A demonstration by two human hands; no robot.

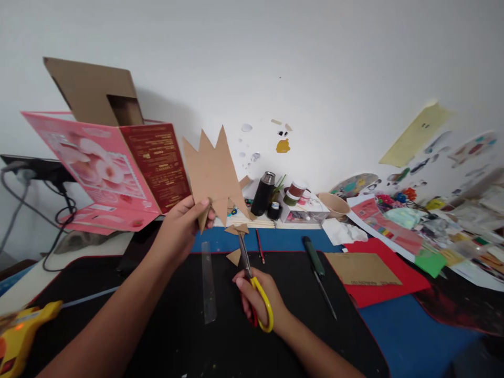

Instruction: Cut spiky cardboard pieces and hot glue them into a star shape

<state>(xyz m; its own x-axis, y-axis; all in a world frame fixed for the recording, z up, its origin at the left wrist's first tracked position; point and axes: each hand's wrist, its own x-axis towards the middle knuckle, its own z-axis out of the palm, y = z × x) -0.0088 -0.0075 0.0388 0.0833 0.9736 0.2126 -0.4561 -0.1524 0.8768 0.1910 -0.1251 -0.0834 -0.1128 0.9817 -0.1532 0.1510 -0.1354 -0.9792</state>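
My left hand (192,215) pinches the lower edge of a brown cardboard piece (212,170), held upright above the desk. Pointed zigzag teeth run along its top, and more points show at its bottom edge. Scissors (261,299) with yellow and red handles are in my right hand (260,294), lower down and to the right, their blades pointing up and away. The blades look closed or nearly so, apart from the held piece. Small triangular cardboard scraps (233,256) lie on the mat around the blade tips.
A clear ruler (208,283), a red pencil (260,245) and a green-handled cutter (314,255) lie on the black mat (177,325). A yellow glue gun (27,331) is at left, near a pink box (98,168). Behind stands a black flask (263,194). Cardboard (364,268) rests on red paper (411,278) at right.
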